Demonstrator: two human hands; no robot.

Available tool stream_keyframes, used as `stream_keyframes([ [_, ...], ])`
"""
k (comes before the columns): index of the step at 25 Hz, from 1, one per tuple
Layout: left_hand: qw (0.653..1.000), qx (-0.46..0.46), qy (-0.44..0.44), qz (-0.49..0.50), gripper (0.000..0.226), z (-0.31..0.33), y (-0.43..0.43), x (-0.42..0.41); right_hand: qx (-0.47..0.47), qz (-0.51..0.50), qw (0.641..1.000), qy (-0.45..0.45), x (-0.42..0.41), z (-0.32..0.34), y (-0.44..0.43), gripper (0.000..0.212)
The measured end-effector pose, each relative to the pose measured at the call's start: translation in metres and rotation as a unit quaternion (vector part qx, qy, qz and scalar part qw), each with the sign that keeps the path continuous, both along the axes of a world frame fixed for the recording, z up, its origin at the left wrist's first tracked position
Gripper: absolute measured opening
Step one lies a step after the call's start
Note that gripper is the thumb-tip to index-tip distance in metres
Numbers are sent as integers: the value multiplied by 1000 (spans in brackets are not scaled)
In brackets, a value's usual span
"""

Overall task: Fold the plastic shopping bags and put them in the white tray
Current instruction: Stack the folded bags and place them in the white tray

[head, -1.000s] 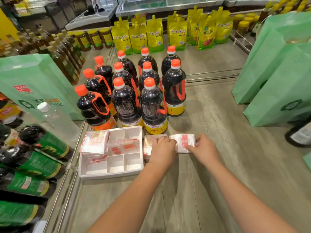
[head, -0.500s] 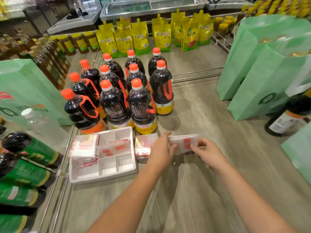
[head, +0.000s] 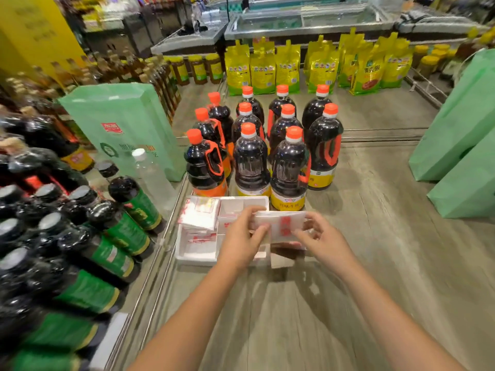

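Far left: dark glass bottles with green labels [head: 117, 231] lie on their sides in a stack, blurred. Just right of them a pale green paper bag with a red logo [head: 120, 121] stands upright, with a clear plastic bottle with a white cap [head: 151, 175] leaning in front of it.

Centre: dark plastic sauce bottles with orange caps [head: 250, 162] stand in rows on the grey wood-grain surface [head: 375, 250]. Behind them is a row of yellow stand-up pouches [head: 289, 68].

The white foam tray with compartments [head: 184, 258] sits just in front of the sauce bottles, touching or nearly touching the front row. A stack of folded white bags with red print [head: 200, 216] fills its back left compartment, and more lie in the compartments nearer the camera.

Left hand [head: 241, 242] is over the tray's right part. Its fingers [head: 253, 211] are on top of the left end of a folded white plastic bag with red print [head: 281, 226] and the thumb is under it, pinching narrowly.

The folded bag is flat, long side left-right, held above the tray's right edge with a shadow under it.

Right hand [head: 324, 239] pinches the bag's right end, its fingers [head: 308, 223] curled over the top edge and close together. The bag spans between both hands.

Far right: two large pale green paper bags [head: 455, 135] stand upright, well apart from the hands.
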State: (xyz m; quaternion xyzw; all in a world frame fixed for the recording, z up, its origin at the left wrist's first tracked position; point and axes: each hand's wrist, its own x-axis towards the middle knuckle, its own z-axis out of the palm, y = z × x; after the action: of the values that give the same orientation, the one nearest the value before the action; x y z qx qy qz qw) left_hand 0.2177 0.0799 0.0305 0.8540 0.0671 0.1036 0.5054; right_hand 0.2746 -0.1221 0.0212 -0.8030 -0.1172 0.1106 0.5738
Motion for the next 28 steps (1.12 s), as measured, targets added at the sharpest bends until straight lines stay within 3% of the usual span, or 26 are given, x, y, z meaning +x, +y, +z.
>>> stream_keyframes([
  [4,994,46,-29,95,23,-1,48,-14,-42,11,998,-56,2,-3,53,7],
  [9,988,81,-43,123,27,-4,75,-14,-92,11,986,-142,7,-4,90,5],
  [16,983,120,-82,113,18,-9,81,-2,-145,-15,971,-191,9,-9,97,36],
  [21,974,193,-65,94,14,-22,86,3,-208,-23,941,-267,7,-23,93,22],
  [28,959,252,-34,124,19,-25,79,2,-224,-27,939,-261,6,-26,94,19],
])
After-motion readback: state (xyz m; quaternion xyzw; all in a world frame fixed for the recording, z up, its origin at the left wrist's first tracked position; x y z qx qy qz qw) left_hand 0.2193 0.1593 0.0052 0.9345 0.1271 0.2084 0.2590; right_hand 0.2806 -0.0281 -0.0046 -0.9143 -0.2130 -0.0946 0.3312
